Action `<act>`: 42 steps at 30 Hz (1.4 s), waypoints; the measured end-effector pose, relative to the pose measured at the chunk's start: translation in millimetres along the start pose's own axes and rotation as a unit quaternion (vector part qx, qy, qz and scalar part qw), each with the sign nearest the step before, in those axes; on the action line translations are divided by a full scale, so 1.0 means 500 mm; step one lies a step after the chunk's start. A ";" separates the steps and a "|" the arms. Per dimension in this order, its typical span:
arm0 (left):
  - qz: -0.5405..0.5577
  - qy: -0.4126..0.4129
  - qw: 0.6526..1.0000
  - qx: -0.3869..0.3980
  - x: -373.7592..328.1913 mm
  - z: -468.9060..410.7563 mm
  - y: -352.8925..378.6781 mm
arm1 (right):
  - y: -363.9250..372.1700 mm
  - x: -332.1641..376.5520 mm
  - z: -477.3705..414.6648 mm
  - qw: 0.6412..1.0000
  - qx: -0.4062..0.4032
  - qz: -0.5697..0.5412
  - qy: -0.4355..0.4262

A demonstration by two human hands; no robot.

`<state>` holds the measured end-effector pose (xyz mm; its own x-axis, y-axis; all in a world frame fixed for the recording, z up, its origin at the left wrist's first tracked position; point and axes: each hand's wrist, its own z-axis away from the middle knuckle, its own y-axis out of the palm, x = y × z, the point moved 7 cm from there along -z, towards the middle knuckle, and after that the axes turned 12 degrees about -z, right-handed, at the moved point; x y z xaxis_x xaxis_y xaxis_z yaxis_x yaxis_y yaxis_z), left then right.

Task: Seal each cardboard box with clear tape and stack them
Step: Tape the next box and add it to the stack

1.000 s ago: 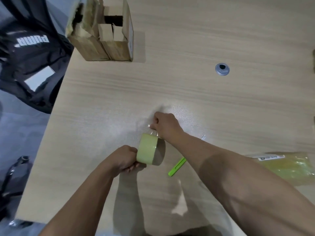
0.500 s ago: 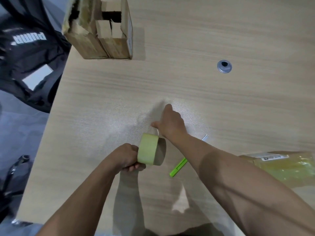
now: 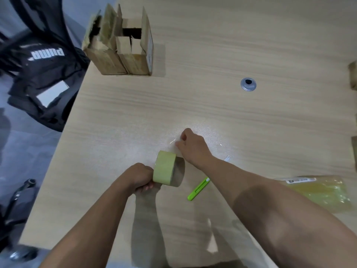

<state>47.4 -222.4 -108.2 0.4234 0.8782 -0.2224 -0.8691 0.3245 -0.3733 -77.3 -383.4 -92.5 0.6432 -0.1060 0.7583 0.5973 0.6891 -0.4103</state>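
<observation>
In the head view, the left hand [image 3: 142, 176] grips the tape roll [image 3: 165, 168] on edge at lower centre of the table [image 3: 251, 45]. Just above it the right hand [image 3: 193, 147], fingers curled, pinches the clear strip [image 3: 172, 141] drawn from the roll. The boxes [image 3: 119, 53] stand at upper left with flaps up, and a green cutter [image 3: 198, 189] lies right of the roll.

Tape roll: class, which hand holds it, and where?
The left hand grips the tape roll by its left side; the right hand pinches its pulled-out free end.
</observation>
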 end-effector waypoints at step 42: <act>0.192 0.138 0.950 -0.204 -0.382 0.222 0.408 | -0.534 -0.265 0.341 0.970 -0.187 0.117 -0.102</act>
<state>-239.3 -284.9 -41.9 0.1942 0.7605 -0.6196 -0.8260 -0.2140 -0.5215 -403.9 -431.1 3.1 0.6968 0.1933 0.6907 0.6024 0.3650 -0.7099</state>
